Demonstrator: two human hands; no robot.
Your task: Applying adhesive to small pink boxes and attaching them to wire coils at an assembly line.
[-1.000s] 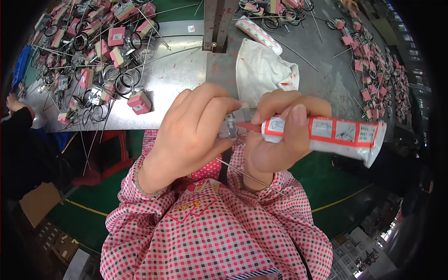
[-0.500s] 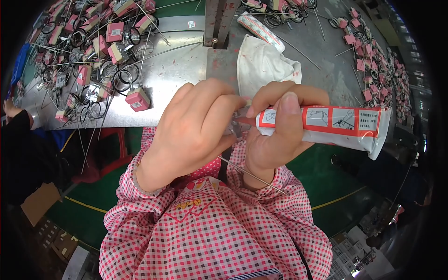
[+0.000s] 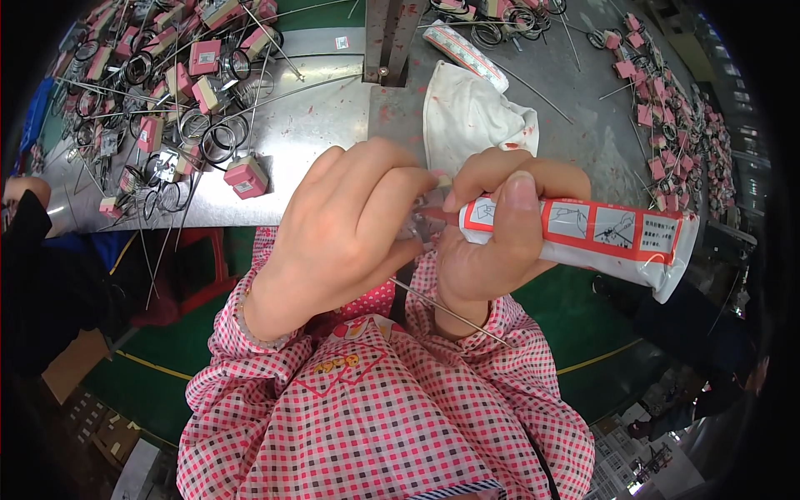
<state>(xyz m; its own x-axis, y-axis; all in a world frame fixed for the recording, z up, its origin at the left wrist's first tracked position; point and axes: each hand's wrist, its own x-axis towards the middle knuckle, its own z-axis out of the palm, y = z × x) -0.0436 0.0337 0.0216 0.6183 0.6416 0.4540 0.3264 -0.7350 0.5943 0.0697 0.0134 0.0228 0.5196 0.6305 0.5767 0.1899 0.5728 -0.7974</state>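
My left hand [image 3: 346, 221] is closed, fingers curled around a small part [image 3: 423, 218] that is mostly hidden. Its visible bit looks shiny metal or clear, with a touch of pink and cream near my fingertips. A thin metal rod [image 3: 450, 312] sticks out below, slanting across my right wrist, and seems to belong to this part. In my right hand [image 3: 500, 225] is a white squeeze tube [image 3: 612, 237] with a red panel, my thumb on top of it. The tube's red nozzle [image 3: 437, 218] points left and meets the part, or lies very close to it.
Several pink-and-cream boxes with coiled wires and thin rods pile up on the metal table [image 3: 325, 125] at left; one box [image 3: 246, 177] lies nearest. More such boxes [image 3: 667, 133] are at far right. A white cloth [image 3: 471, 117], another tube [image 3: 467, 54] and a metal post [image 3: 387, 42] stand ahead.
The tube's tail end has dipped slightly downward. Both hands stay almost in place. At the far left, another person's hand and sleeve have shifted a little.
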